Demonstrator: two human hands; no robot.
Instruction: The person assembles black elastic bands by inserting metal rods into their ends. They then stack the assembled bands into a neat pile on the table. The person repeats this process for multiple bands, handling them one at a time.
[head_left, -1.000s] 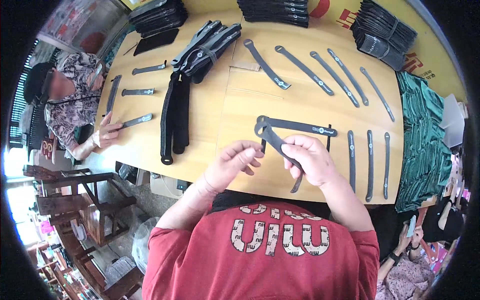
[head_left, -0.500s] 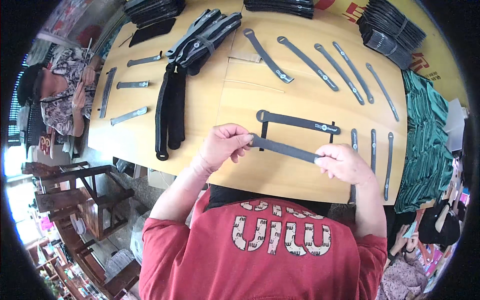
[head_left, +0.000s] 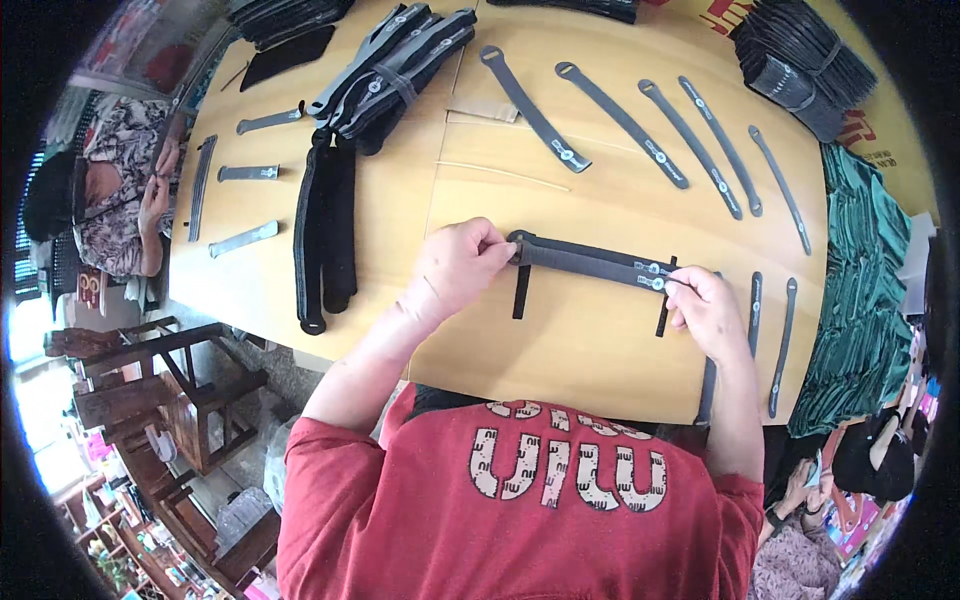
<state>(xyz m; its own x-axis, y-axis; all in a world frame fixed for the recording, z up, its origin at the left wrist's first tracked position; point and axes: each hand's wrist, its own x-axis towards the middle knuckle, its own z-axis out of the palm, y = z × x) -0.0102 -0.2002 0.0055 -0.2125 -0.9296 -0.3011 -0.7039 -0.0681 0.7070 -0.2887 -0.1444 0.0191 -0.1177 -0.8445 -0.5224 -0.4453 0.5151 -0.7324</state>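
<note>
Your left hand and right hand, fingers closed, pinch opposite ends of a grey strap, apparently holding it straight along the near side of a matching strap over the table.

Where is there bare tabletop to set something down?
Bare table lies between the long black straps and the left hand, and between the two short black strips, on the near side of the held strap. Crowded: the far right, with grey straps; around the bundle.
</note>
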